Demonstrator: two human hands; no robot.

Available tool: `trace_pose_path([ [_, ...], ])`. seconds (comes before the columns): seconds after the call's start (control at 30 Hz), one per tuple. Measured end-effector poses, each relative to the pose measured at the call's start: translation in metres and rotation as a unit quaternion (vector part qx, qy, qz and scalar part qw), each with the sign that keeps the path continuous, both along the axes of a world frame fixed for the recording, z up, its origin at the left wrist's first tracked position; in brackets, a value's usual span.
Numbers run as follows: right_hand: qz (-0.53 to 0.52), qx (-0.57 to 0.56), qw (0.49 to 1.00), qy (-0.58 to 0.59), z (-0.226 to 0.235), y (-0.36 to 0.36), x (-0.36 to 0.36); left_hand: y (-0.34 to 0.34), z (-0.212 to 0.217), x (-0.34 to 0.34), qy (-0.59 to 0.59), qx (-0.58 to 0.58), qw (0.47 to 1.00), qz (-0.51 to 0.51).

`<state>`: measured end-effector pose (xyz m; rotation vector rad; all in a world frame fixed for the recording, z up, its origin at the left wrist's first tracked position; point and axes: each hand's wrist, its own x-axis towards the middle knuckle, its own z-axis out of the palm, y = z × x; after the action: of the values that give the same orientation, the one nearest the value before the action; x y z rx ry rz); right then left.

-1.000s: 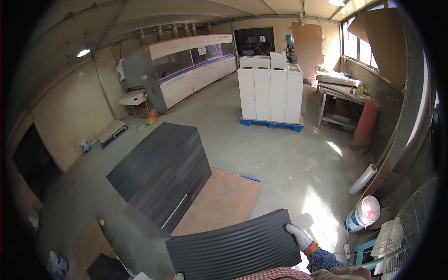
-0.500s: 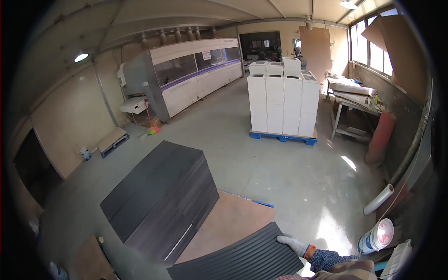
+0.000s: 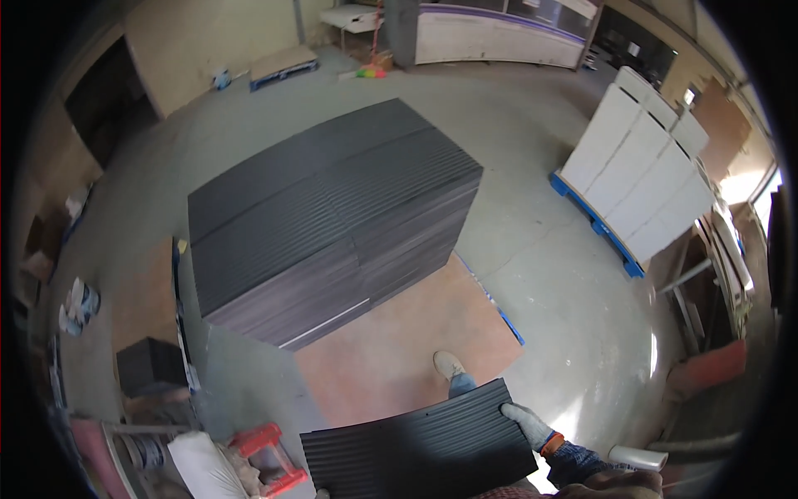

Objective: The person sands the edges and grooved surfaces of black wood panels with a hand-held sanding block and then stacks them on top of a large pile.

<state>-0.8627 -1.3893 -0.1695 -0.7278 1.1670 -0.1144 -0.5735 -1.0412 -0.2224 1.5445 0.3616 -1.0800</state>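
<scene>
A black ribbed panel (image 3: 420,449) is held up before me, slightly bowed, above a brown board. My right hand (image 3: 529,426), in a pale knitted glove, is closed on the panel's right edge, near its far corner. Only a sliver of my left hand (image 3: 322,494), also gloved, shows at the panel's lower left edge; it appears to grip there, most of its fingers out of view. Beyond the panel stands a large stack of similar black panels (image 3: 332,191), in two piles side by side with ribbed tops.
The brown board (image 3: 399,349) lies on a blue pallet, with my shoe (image 3: 449,364) on it. White stacked blocks (image 3: 636,170) rest on another blue pallet (image 3: 598,224) at right. A red stool (image 3: 270,457) and white sack (image 3: 204,467) stand near left. A large machine (image 3: 499,37) is at the back.
My view has tilted down and swung left, bringing the stack nearer the middle. The panel now lies more level across, and a bit of my left hand has come into sight.
</scene>
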Motion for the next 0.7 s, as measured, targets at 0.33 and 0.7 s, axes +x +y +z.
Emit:
trace_pose_path([
  [0.33, 0.125, 0.015, 0.992, -0.016, -0.145, -0.136, 0.105, -0.034, -0.117, -0.017, 0.031, 0.034, 0.997, 0.060],
  [0.7, 0.138, 0.036, 0.990, -0.006, -0.390, -0.261, 0.204, -0.151, -0.370, 0.065, 0.021, 0.024, 0.994, 0.105],
])
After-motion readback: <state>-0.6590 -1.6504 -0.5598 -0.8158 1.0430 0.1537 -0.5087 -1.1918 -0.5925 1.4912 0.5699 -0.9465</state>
